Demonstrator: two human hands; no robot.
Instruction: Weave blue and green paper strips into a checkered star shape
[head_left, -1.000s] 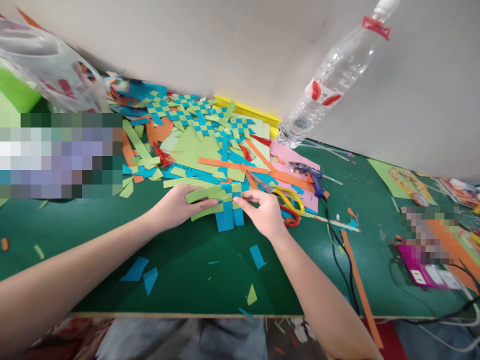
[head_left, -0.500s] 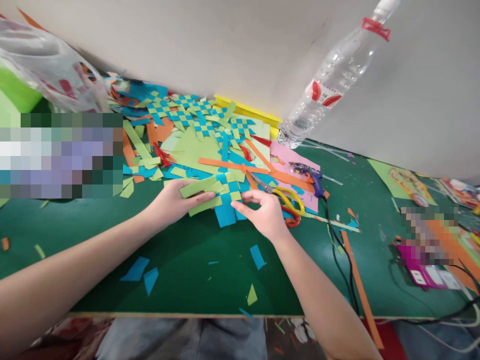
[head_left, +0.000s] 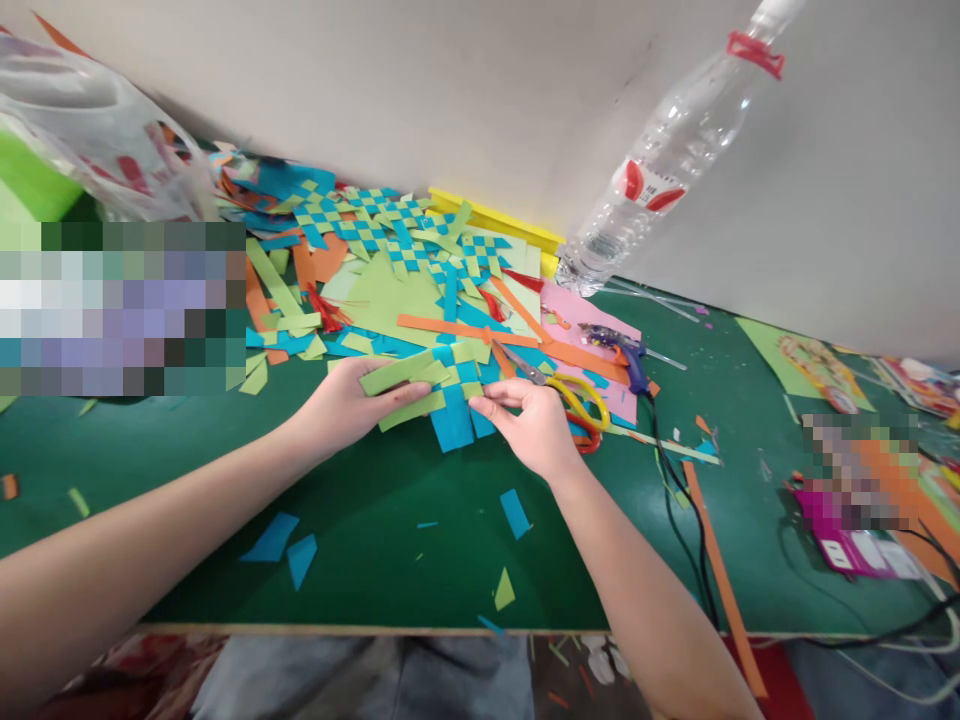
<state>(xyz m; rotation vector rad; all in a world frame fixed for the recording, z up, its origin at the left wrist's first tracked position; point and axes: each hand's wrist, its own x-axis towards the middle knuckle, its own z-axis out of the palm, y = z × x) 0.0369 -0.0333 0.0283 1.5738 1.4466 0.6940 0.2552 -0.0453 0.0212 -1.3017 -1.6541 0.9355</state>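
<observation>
Weave [head_left: 466, 371] lies in from the near edge of the bench [head_left: 360, 570], left hand [head_left: 354, 398] clamped on its leftward green tails [head_left: 397, 372], right hand [head_left: 537, 424] pinching its opposite side; blue tails [head_left: 452, 428] point toward that edge.

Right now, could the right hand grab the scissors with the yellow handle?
Probably yes. The scissors lie just beside the right hand, and nothing seems to cover their yellow handle. But that hand's fingers seem to pinch the woven paper, so they would likely have to let go first.
</observation>
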